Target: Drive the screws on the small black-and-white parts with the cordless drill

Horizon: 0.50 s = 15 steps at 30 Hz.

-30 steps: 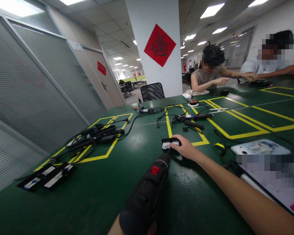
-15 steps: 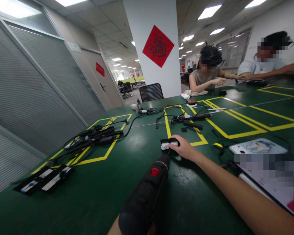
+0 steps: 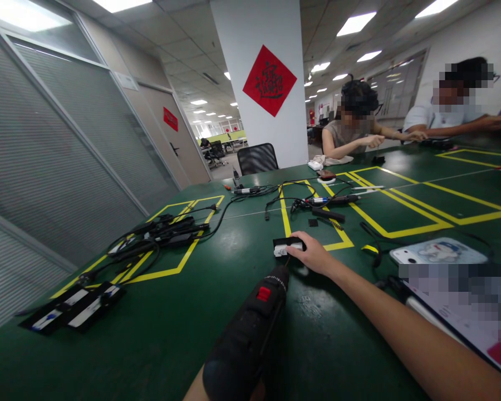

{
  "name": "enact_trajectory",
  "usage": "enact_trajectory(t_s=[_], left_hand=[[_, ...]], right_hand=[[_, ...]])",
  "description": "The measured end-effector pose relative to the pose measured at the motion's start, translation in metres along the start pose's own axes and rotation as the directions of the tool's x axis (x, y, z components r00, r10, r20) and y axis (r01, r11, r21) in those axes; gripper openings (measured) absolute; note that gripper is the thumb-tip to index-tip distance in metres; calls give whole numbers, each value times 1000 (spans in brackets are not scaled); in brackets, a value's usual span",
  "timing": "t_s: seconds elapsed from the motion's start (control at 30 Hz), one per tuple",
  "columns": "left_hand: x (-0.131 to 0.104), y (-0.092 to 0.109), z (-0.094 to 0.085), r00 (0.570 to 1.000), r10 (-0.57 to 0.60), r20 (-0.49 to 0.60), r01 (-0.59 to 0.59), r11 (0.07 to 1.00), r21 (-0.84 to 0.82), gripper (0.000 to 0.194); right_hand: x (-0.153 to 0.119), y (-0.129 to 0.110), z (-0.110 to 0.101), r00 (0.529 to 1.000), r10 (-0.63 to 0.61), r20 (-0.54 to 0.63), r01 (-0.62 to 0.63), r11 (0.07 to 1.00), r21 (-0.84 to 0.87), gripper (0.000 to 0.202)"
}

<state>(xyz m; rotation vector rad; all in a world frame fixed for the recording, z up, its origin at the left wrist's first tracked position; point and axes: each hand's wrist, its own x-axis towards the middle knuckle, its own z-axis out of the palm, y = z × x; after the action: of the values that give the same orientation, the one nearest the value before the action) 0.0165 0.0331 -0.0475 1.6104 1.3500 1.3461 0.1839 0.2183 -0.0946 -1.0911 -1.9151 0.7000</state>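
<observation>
A black cordless drill (image 3: 246, 334) with a red switch on top points away from me, its bit reaching a small black-and-white block (image 3: 280, 249). My left hand (image 3: 258, 391) is wrapped around the drill's handle, mostly hidden beneath its body. Pinched at its right end by my right hand (image 3: 311, 253), the block rests on the green table. Whether the bit's tip sits in a screw is too small to make out.
Black cables and adapters (image 3: 167, 231) lie at left, beside black-and-white strips (image 3: 94, 306). Further back are a pen-like tool (image 3: 334, 199) and a black bar (image 3: 329, 215). A phone (image 3: 440, 250) and a tablet (image 3: 451, 323) sit at right. Two people (image 3: 354, 128) work across the table.
My hands, the drill and the block hold nearly the same position. Across the table, the co-workers' hands have shifted slightly apart.
</observation>
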Motion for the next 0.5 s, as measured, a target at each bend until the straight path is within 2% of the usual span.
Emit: enact_trajectory(t_s=[0.13,0.33,0.43,0.5], left_hand=[[5,-8,-4,990,76,120,-89,990,107,42],[6,-26,-17,957,186,223,-238,943,234,53],[6,-24,-20,951,234,202,-284,919,272,58],[7,-17,-18,954,213,209,-269,918,290,58]], right_hand=[[0,0,0,1000,-9,1,9,1000,8,39],[0,-2,1,1000,3,5,-3,1000,13,38],[0,-3,0,1000,1,2,-1,1000,18,38],[0,-3,0,1000,2,-1,-2,1000,16,38]])
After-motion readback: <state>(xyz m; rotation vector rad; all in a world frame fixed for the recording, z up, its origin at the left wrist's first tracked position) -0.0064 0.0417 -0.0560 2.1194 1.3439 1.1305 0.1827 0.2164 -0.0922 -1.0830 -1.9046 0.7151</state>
